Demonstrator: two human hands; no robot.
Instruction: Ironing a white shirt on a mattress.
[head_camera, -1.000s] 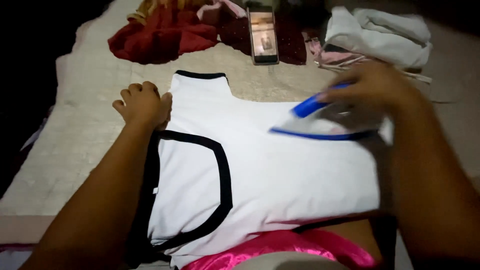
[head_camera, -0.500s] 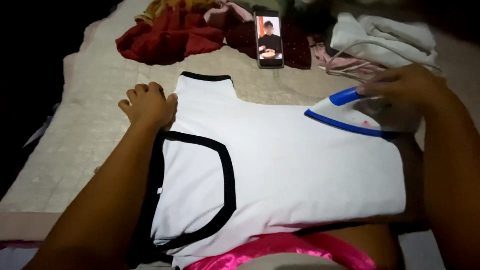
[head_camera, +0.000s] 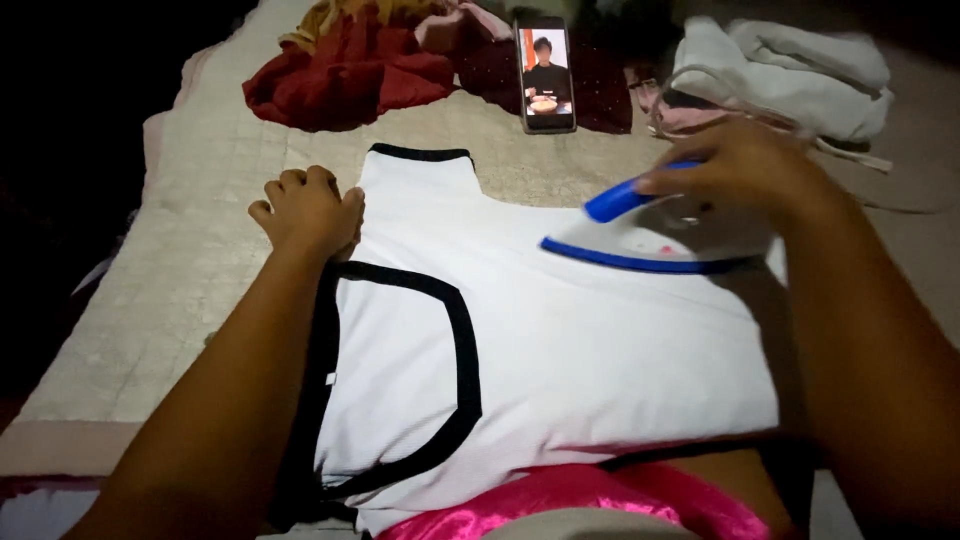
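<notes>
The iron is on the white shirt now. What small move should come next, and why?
Probably slide the iron toward the black trim. The right hand grips its blue handle, its tip points that way, and the white shirt lies flat there, pinned at its edge by the left hand.

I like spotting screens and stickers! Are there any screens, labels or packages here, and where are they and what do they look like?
Phone: propped at the far edge of the quilt, between the red cloth and the white clothes pile; tall dark rectangle, lit screen showing a person in dark clothes against an orange and pale background.
Small white tag: on the black trim of the white shirt, near the left forearm; too small to make out.
No packages or signs.
</notes>
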